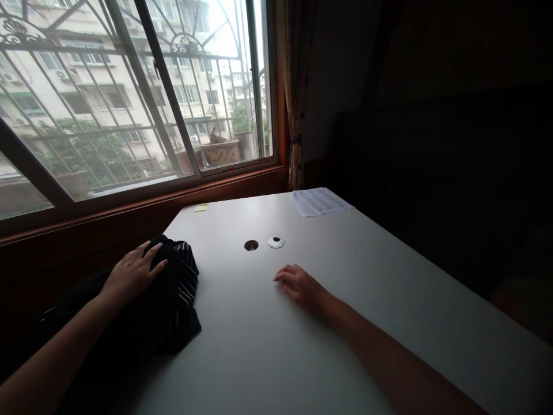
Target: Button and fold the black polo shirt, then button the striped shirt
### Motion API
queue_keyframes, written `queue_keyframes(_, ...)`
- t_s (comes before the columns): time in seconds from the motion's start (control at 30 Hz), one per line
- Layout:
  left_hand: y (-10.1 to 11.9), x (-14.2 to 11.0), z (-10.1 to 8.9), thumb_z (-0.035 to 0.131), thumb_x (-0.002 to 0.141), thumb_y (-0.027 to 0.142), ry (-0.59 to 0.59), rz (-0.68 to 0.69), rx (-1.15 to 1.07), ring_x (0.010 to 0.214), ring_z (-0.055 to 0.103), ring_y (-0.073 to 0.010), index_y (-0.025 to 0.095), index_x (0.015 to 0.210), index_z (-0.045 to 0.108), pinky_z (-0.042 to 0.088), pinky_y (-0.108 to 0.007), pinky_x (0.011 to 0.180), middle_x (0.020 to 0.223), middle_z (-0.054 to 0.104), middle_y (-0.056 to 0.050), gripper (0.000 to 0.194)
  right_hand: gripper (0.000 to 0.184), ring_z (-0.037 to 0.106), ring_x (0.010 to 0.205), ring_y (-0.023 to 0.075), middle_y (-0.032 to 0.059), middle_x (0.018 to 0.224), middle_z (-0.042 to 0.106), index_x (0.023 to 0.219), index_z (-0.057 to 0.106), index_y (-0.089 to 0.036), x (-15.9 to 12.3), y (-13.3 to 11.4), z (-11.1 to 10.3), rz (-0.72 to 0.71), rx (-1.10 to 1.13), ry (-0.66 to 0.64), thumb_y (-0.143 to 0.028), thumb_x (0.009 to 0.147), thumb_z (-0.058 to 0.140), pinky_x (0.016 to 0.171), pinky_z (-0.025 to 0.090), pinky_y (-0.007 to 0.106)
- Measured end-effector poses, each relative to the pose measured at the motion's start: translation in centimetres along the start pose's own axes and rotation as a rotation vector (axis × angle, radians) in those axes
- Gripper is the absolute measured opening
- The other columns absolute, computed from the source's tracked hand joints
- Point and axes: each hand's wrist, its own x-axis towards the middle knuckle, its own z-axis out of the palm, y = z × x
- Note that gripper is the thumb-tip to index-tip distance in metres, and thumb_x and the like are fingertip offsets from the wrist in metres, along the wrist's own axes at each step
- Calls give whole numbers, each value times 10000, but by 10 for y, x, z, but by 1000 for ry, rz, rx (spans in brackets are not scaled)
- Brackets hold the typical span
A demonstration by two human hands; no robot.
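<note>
My left hand (133,268) lies on top of a bunched black cloth with thin white stripes (185,276), its fingers spread. The cloth hangs over the left side of the white table (242,346). I cannot tell whether it is a garment. Over the middle of the table is my right hand (300,285), palm down with its fingers loosely bent and nothing visible in them. Just beyond that hand sits a round white cap with a dark opening (275,242). Beside the cap, to its left, is a round hole (251,245) in the tabletop.
Printed sheets of paper (320,202) lie at the table's far right corner. A small yellow sticky note (201,207) is near the far left edge. Behind the table are a sliding window (194,147) with bars outside and a tied curtain (296,115). The right side is very dark.
</note>
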Motion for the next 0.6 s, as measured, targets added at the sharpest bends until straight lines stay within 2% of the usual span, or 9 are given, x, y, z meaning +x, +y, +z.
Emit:
queue_keyframes(0.1, -4, -11, -8, 389, 907, 470, 27, -18, 29, 1409, 307, -376, 257, 1447, 409, 295, -585, 1088, 1540, 372, -88, 582, 298, 589, 1026, 222, 62, 1090, 678, 1060, 703, -244, 0, 2, 1, -3, -12, -13, -71, 854, 573, 929, 481, 392)
queue_keyframes(0.23, -10, -42, 9, 338, 911, 494, -78, -34, 57, 1440, 266, -400, 198, 1489, 382, 313, -615, 1076, 1580, 308, -134, 651, 290, 592, 1027, 219, 57, 1084, 681, 1055, 707, -247, 0, 4, 1, -3, -16, -8, -76, 857, 583, 932, 481, 385)
queue_keyframes(0.27, -9, -51, 15, 340, 909, 495, -94, 7, 63, 1456, 233, -405, 210, 1484, 400, 292, -626, 1091, 1587, 301, -120, 645, 287, 594, 1023, 218, 57, 1077, 682, 1052, 709, -247, 0, 4, 1, -6, -14, -1, -76, 857, 584, 929, 483, 384)
queue_keyframes(0.37, 1, -80, 31, 378, 903, 486, 38, 107, 68, 1496, 121, -388, 212, 1437, 485, 187, -612, 1167, 1585, 322, -95, 610, 272, 603, 998, 212, 62, 1054, 686, 1037, 716, -237, 1, 5, 2, -22, -13, 23, -77, 861, 584, 918, 486, 380)
queue_keyframes(0.43, 11, -97, 38, 390, 927, 459, 78, 162, 14, 1490, 189, -350, 251, 1421, 503, 174, -593, 1190, 1554, 386, -73, 548, 259, 608, 986, 206, 65, 1041, 690, 1022, 721, -229, 1, 5, 3, -17, -26, 34, -75, 862, 588, 914, 487, 373)
queue_keyframes(0.53, 32, -120, 49, 446, 934, 413, 27, 308, -119, 1465, 285, -314, 391, 1449, 431, 213, -585, 1195, 1558, 384, 8, 515, 237, 614, 992, 202, 73, 1044, 697, 1003, 726, -210, 3, 2, 3, 11, -57, 39, -71, 861, 598, 930, 477, 360)
queue_keyframes(0.6, 46, -132, 59, 449, 940, 380, 3, 423, -207, 1460, 300, -303, 466, 1489, 313, 265, -585, 1182, 1571, 356, 39, 572, 228, 618, 998, 200, 76, 1044, 706, 986, 732, -199, 4, -2, 1, 27, -77, 30, -65, 858, 600, 942, 467, 348)
